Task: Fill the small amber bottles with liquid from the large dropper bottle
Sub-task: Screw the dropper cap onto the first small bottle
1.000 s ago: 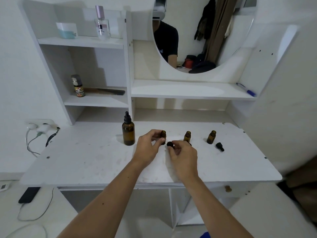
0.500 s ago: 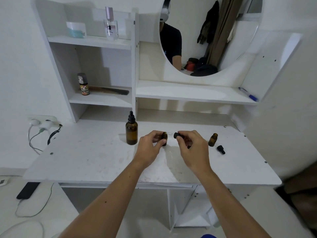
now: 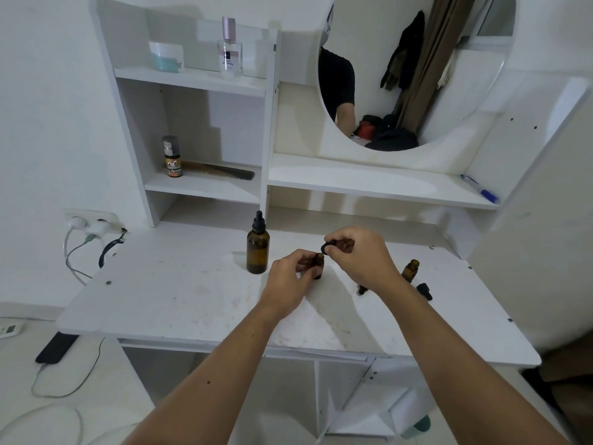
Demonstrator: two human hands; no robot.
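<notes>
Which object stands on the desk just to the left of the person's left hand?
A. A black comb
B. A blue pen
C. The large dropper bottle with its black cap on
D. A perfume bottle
C: the large dropper bottle stands upright on the desk, capped, just left of the left hand.

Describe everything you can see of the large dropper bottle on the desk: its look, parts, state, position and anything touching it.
The large dropper bottle is a round amber bottle, glass by its look, topped with a black dropper cap and rubber bulb that is still fitted on. It stands upright on the white desk, near the back, below the edge of the shelf unit. Neither hand touches it; the left hand is close by, to its right. Through the amber wall it looks dark; the liquid level cannot be told.
</notes>
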